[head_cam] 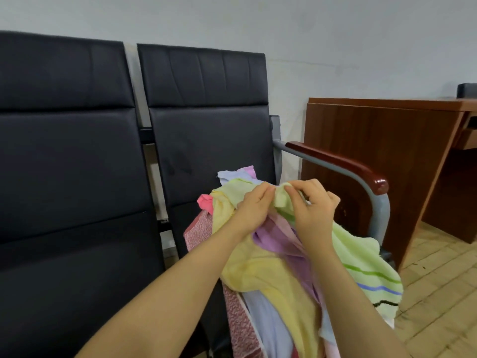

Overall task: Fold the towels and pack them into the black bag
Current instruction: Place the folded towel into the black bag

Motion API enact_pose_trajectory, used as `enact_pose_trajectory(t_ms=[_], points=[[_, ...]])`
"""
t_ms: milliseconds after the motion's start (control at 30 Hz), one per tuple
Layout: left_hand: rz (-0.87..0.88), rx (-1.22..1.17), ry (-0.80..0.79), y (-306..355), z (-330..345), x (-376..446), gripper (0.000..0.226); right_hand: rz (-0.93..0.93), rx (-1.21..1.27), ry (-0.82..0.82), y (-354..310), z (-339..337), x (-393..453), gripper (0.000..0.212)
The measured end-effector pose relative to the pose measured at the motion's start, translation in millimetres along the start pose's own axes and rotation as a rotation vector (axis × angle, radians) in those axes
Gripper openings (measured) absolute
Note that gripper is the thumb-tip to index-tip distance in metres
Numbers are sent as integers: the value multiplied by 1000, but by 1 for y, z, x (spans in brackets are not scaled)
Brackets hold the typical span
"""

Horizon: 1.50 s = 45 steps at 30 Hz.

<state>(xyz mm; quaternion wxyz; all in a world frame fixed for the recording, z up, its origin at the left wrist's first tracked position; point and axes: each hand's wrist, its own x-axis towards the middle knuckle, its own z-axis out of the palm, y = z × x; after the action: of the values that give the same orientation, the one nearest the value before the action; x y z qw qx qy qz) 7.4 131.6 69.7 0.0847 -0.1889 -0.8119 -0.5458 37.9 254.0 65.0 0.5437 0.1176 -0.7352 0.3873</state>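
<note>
We see a heap of towels (278, 270) piled on the right-hand seat of a row of black padded chairs (206, 140). On top lies a pale green towel (361, 259) with green, blue and black stripes near its lower edge; its upper edge is raised above the heap. Our left hand (254, 208) pinches that edge between thumb and curled fingers. Our right hand (313, 206) pinches the same edge just beside it, fingers curled, thumb forward. The two hands are near each other, almost touching.

Under the green towel: a yellow towel (271, 277), a lilac towel (281, 241), a light blue one (268, 321), a pink speckled one (240, 321).

A wood-capped armrest (343, 164) on a grey tube stands just right of the heap. A brown wooden desk (382, 156) sits beyond it, against the pale wall (309, 34).
</note>
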Motion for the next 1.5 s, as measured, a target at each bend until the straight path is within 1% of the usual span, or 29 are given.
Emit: enact_pose_trajectory(t_ms=[67,100,133,200,233,300,367,400,500,567,633,700,800,867,933,967,1033,1100,1167,1200,1233,1300,1333,1367,1433,1500], points=[[-23,-31,106,1,-16,-9,29,1,-9,-70,-8,2,-3,15],[-25,-27,144,0,-27,-16,29,43,-57,-141,-12,3,-7,22],[-20,6,160,-1,-38,-24,29,108,-122,-238,-15,6,-14,33],[-36,168,171,-8,-60,-45,32,194,-233,-435,-22,11,-32,51],[-61,244,192,-15,-70,-56,33,193,-253,-501,-27,13,-41,52],[-129,321,239,-31,-90,-77,31,175,-222,-580,-43,19,-56,35],[-157,349,287,-41,-110,-100,29,131,-187,-664,-61,28,-69,21],[-161,359,313,-44,-121,-112,30,114,-154,-693,-71,34,-77,19],[-185,391,377,-51,-154,-145,29,151,30,-650,-107,51,-101,17],[-211,432,423,-59,-177,-166,29,135,103,-656,-131,65,-116,11],[-245,467,474,-66,-198,-188,29,113,165,-713,-154,78,-128,10],[-293,510,548,-76,-216,-212,30,84,206,-808,-177,92,-142,11],[-386,529,642,-96,-236,-253,29,50,191,-930,-209,113,-164,10],[-458,521,656,-109,-250,-277,29,96,198,-1012,-227,123,-176,10],[-488,570,648,-118,-264,-296,31,108,183,-1085,-239,129,-186,11],[-494,597,661,-120,-271,-302,32,91,147,-1107,-241,130,-191,12],[-528,628,720,-125,-286,-312,33,47,24,-1106,-239,133,-197,21],[-621,645,745,-127,-300,-316,33,-2,-125,-1110,-231,135,-202,33],[-732,644,659,-126,-303,-313,32,-59,-259,-1196,-220,137,-208,43],[-771,665,570,-125,-301,-311,32,-79,-311,-1261,-214,138,-211,47],[-778,736,439,-125,-295,-309,30,-95,-358,-1327,-209,139,-214,51],[-728,848,179,-132,-279,-307,28,-120,-443,-1436,-199,144,-216,55],[-720,875,69,-139,-271,-308,30,-126,-475,-1475,-196,149,-216,57],[-750,888,-36,-146,-267,-310,38,-131,-497,-1504,-193,154,-215,57],[-800,940,-163,-156,-269,-311,52,-147,-523,-1537,-192,167,-214,58],[-817,961,-207,-166,-274,-310,55,-166,-534,-1540,-193,181,-218,58]])
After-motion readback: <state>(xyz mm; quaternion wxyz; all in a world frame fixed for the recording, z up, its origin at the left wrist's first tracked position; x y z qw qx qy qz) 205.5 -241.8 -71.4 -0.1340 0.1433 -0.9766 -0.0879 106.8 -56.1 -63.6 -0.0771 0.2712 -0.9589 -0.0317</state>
